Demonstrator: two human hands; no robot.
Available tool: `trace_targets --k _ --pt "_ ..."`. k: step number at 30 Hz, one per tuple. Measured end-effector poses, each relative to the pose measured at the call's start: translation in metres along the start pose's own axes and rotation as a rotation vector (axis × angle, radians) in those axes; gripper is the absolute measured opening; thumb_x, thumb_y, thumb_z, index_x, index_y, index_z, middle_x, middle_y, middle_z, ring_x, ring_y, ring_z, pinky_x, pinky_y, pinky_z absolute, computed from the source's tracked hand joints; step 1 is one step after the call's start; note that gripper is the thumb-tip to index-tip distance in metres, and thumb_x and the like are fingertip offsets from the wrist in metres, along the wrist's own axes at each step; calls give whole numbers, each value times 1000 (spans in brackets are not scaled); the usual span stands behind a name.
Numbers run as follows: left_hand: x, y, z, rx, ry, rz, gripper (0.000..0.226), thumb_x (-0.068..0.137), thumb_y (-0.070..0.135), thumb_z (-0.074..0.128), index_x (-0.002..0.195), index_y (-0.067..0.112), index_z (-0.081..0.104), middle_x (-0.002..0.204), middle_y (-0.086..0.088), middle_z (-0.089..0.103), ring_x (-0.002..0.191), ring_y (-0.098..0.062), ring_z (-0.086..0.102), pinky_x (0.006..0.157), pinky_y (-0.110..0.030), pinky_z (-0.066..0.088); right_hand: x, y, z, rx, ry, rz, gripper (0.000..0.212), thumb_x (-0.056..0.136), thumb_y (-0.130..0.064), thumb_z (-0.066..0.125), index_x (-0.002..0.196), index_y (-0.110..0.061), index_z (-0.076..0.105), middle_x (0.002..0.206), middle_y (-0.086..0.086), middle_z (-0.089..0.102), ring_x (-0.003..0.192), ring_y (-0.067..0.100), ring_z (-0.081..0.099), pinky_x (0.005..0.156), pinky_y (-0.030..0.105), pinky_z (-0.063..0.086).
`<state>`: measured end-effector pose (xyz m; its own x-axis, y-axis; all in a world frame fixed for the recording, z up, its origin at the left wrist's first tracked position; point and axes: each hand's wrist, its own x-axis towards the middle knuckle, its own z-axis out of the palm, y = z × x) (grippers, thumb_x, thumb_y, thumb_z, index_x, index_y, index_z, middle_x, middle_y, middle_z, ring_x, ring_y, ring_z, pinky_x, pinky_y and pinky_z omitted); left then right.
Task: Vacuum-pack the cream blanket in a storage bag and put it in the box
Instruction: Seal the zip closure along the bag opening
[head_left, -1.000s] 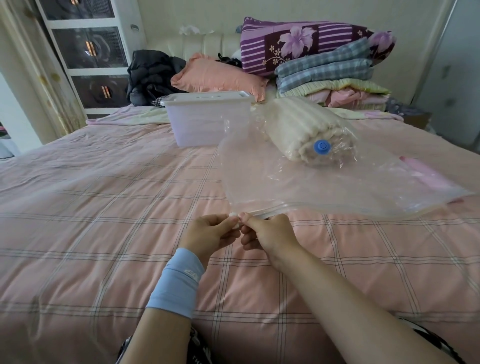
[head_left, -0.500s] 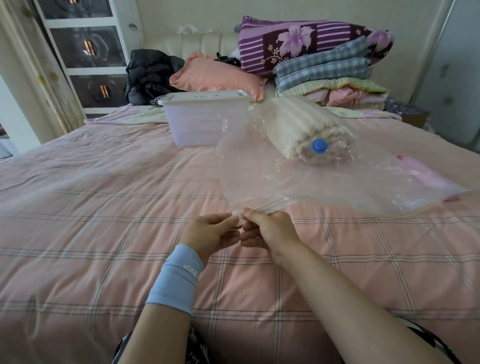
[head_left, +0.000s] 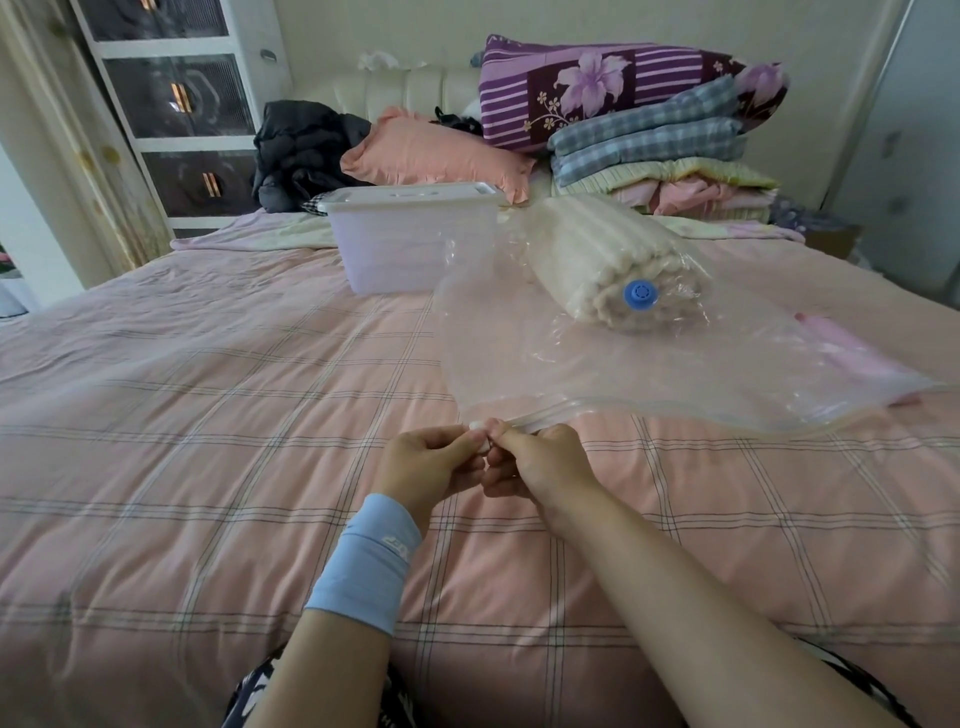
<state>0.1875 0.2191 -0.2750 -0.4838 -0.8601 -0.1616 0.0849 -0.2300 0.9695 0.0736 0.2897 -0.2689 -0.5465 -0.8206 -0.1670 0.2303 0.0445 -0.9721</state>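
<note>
Bedroom, pink checked bedspread (head_left: 208, 467) as work surface. Clear plastic storage bag (head_left: 623, 364) lies flat on it, right of centre. Rolled cream blanket (head_left: 587, 254) is already inside at the far end, with the round blue valve (head_left: 640, 295) over its near end. Translucent lidded plastic box (head_left: 410, 249) stands just beside the roll, to its left, lid on.

Left hand (head_left: 431, 462) and right hand (head_left: 540, 462) meet at the bag's near left corner. Both pinch the zip-seal strip (head_left: 623, 404) between thumb and fingertips. Small white piece shows between them, maybe a slider clip, too small to tell.

Step, as I read it: starting the seal from that corner. Rest of the strip running right looks unsealed, can't confirm.

Next move calls for a firm pinch run along the full strip to the right end, left hand anchoring the corner, no gaps. After that: air out via valve, lid off, bag into box.
</note>
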Motion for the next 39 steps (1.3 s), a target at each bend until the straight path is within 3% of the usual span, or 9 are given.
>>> trace_targets --k 3,7,13,18,23,26,33,39 --pt "0 1 2 -32 16 -24 14 88 8 71 96 -3 71 75 -12 69 69 -16 66 63 -24 57 0 -2 -1 38 10 2 30 96 -20 68 78 3 67 60 7 62 47 21 60 51 33 55" --pt "-1 1 2 -37 16 -34 9 88 5 70 90 -3 70 78 -15 68 70 -17 66 62 -22 58 2 2 -3 -7 36 -17 35 96 -21 68 69 2 65 55 11 62 47 22 62 53 33 56" --pt "-3 -4 6 -45 26 -46 9 88 6 69 91 -3 70 83 -20 68 74 -22 67 72 -29 61 3 10 1 -73 71 -15 41 96 -20 68 61 1 62 51 14 59 41 22 57 47 30 56" --pt "-3 1 1 -26 6 -85 17 94 10 64 104 -2 68 94 -19 72 72 -22 69 65 -31 62 3 10 -2 -10 10 38 26 91 -23 74 85 2 71 71 9 64 48 20 59 54 36 58" --pt "-5 7 -8 117 90 -50 8 88 8 70 92 2 71 74 -10 69 55 -14 64 56 -25 59 1 9 -6 -45 -152 128 19 88 -21 78 90 -3 76 88 6 73 61 20 66 58 36 59" --pt "-6 9 -11 145 63 -54 7 88 8 71 89 1 71 69 -8 68 54 -14 62 55 -24 58 2 11 -4 -44 -158 148 24 91 -23 74 96 1 76 84 7 72 61 22 67 60 37 59" --pt "-9 11 -10 138 21 -87 10 89 7 69 93 -2 70 66 -7 68 49 -10 61 51 -20 55 -5 15 11 80 -41 136 22 95 -15 69 88 5 69 74 12 62 49 16 60 55 36 59" --pt "-7 9 -9 204 97 -26 7 88 5 69 83 1 69 65 -6 65 44 -6 52 46 -17 48 -3 12 16 92 47 141 16 94 -6 68 92 9 68 65 9 53 43 10 51 50 30 58"
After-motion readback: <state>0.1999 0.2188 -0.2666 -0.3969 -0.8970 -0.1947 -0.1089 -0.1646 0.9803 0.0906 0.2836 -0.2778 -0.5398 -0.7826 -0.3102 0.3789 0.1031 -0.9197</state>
